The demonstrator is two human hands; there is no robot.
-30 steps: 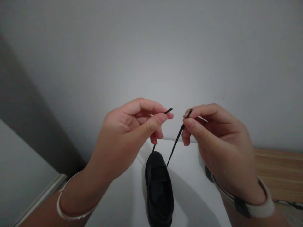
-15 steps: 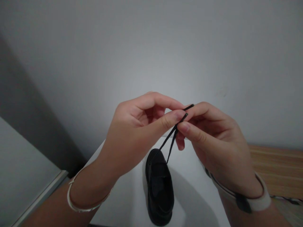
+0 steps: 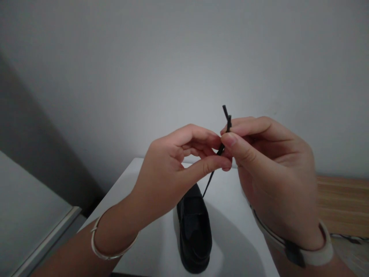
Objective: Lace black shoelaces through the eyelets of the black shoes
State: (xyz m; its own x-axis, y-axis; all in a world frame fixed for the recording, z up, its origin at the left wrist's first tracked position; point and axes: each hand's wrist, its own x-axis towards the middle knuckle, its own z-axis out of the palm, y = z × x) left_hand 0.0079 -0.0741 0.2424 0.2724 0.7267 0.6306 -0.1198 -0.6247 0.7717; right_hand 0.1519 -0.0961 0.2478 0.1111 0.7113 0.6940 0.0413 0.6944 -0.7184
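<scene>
Bench (image 3: 242,231), white, fills the lower centre of the frame and carries a black shoe (image 3: 194,231). I see my left hand (image 3: 173,173) and right hand (image 3: 268,169) pinched shut on both ends of the lace (image 3: 226,123) at mid-frame, tips upright. I judge no knot formed; tying remains.
</scene>
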